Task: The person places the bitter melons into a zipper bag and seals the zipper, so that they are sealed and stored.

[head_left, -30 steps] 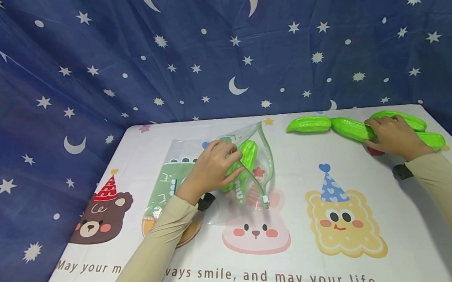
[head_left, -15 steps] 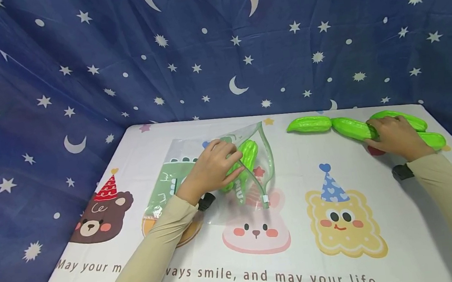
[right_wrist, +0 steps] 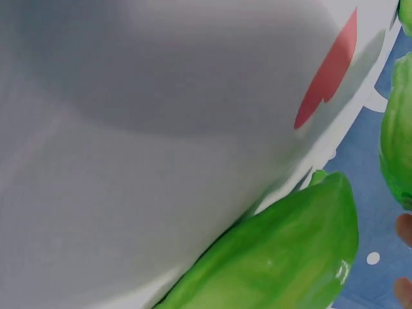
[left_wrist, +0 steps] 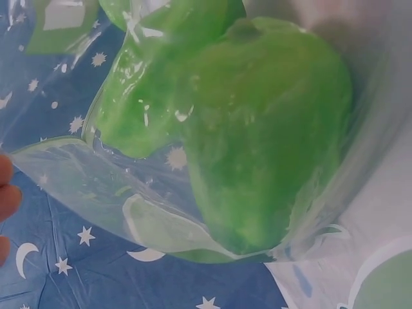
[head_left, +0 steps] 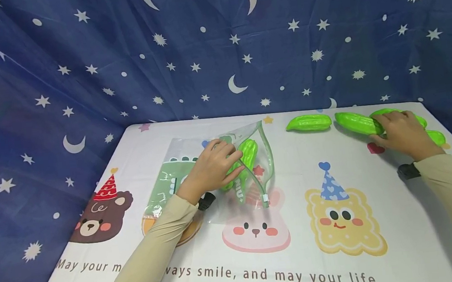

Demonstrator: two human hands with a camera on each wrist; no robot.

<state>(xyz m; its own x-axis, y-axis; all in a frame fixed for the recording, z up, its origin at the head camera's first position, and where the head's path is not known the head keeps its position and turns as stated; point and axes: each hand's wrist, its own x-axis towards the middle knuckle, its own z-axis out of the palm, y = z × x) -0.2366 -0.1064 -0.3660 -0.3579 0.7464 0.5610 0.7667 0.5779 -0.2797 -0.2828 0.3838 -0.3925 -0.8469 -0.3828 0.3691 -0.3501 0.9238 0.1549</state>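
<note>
My left hand (head_left: 214, 166) pinches the green-edged mouth of a clear zip bag (head_left: 268, 155), which stands open to the right. Inside the bag are green ridged gourds (head_left: 249, 154), seen close through the plastic in the left wrist view, where fingertips (left_wrist: 8, 199) show at the left edge. At the table's far right, my right hand (head_left: 402, 135) grips the right end of another ridged gourd (head_left: 357, 123). Two more lie beside and partly behind that hand: one farther back (head_left: 420, 119), one to its right (head_left: 437, 137). Right-hand fingertips (right_wrist: 404, 230) barely enter the right wrist view.
A lone gourd (head_left: 308, 123) lies near the back edge, left of the gripped one. The white tablecloth (head_left: 302, 238) carries printed cartoon figures and lettering. Behind the table hangs a dark blue curtain (head_left: 187, 90) with moons and stars.
My right hand has shifted slightly right with its gourd, opening a gap from the lone gourd. More of the printed red heart shows. The left hand and bag stay put.
</note>
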